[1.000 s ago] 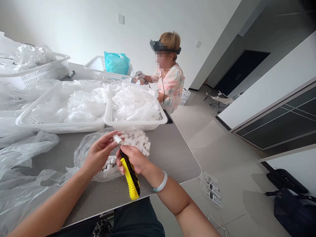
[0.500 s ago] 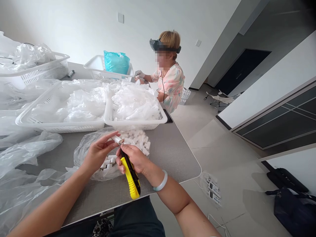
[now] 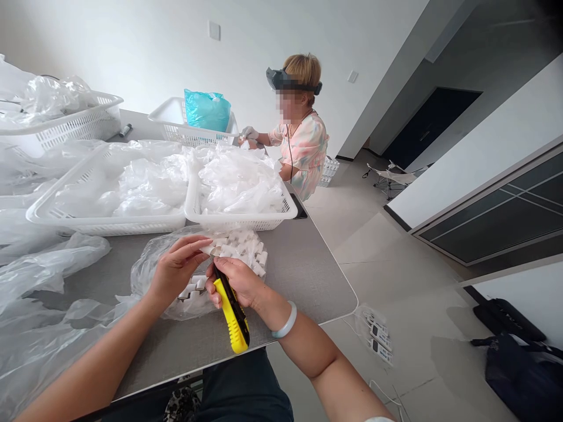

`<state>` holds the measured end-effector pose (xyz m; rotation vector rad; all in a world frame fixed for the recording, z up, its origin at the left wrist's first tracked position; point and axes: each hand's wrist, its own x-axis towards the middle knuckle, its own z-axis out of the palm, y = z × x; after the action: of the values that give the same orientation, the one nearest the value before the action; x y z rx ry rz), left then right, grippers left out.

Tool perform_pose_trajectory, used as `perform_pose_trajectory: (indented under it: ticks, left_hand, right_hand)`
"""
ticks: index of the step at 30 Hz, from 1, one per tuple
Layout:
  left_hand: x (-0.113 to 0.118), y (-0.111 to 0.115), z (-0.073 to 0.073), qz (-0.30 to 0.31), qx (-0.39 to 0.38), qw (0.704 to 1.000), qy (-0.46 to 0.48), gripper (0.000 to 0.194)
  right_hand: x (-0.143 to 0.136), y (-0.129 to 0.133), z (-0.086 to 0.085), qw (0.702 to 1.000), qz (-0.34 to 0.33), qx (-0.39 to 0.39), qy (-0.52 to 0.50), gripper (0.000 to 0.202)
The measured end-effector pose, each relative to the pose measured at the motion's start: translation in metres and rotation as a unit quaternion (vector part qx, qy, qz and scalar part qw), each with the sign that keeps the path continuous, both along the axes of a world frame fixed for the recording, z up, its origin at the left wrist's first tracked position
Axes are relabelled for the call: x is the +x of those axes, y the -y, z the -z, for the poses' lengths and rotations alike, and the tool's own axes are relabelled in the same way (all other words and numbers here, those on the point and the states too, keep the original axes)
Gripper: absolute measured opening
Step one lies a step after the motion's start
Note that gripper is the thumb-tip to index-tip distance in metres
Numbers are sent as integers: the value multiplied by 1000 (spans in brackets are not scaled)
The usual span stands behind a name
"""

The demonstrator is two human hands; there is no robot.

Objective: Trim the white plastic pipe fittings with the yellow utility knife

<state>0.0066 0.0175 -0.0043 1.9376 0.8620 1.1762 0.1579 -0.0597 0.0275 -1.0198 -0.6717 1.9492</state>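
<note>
My left hand pinches a small white cylindrical piece, its fingers covering much of it. In my right hand is a yellow and black utility knife, its handle slanting down toward the table edge. The knife's front end meets the white piece at my right thumb; how far the blade touches it is hard to make out. Beneath both hands lies a clear plastic bag, spread around several similar white pieces.
Two white baskets full of clear plastic bags stand just beyond my hands. Farther back are another basket and one with a blue bag. A co-worker sits at the table's far side. Loose plastic covers the left.
My left fingers have closed further over the white piece and turned it slightly, so less of it shows. The right hand and knife stay almost in place.
</note>
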Motion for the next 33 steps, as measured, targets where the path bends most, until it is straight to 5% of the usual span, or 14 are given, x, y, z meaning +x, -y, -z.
perform_pose_trajectory:
  ticks: [14, 33]
  left_hand:
    - [2, 4, 0, -35, 104, 994, -29, 17]
    - [6, 5, 2, -58, 102, 992, -43, 8]
  right_hand:
    - [1, 0, 1, 999, -23, -34, -32, 46]
    - [4, -5, -5, 982, -43, -114, -146, 45]
